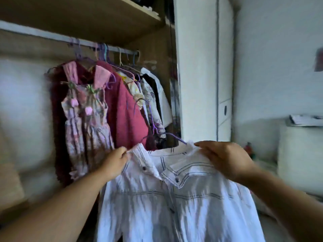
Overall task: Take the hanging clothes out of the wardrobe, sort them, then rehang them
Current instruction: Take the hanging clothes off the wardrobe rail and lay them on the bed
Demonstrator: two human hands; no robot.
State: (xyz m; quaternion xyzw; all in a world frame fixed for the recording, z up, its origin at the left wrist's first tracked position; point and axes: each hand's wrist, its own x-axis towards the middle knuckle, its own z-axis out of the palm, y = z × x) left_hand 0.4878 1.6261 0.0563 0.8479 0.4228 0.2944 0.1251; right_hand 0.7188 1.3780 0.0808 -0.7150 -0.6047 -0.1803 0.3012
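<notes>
Head view: white jacket point(174, 198) w/ dark contrast stitching and snap buttons is held up in front of the open wardrobe point(87, 20), front side facing the camera. Left hand point(116, 162) is closed on the jacket's left collar/shoulder edge, fabric pinched between thumb and fingers. Right hand point(225, 158) is laid over the right shoulder, fingers curled down onto the cloth and gripping it near the collar. A purple hanger point(167, 135) is seen just above the collar, its arm running down to the neck opening by the right fingertips; whether it sits fully inside the jacket can't be told.

Behind, on the rail point(57, 38), several garments are hung close together on thin pastel hangers: a pink-and-lilac floral dress point(85, 119) at front left, a dark red jacket point(125, 112) just beside and partly behind it, then pale printed pieces and a black-and-white top point(153, 88) toward the right end. A wooden shelf is fixed above the rail. A white door panel point(197, 75) is seen to the right of the opening. Picture is motion-blurred, so fine detail is lost.
</notes>
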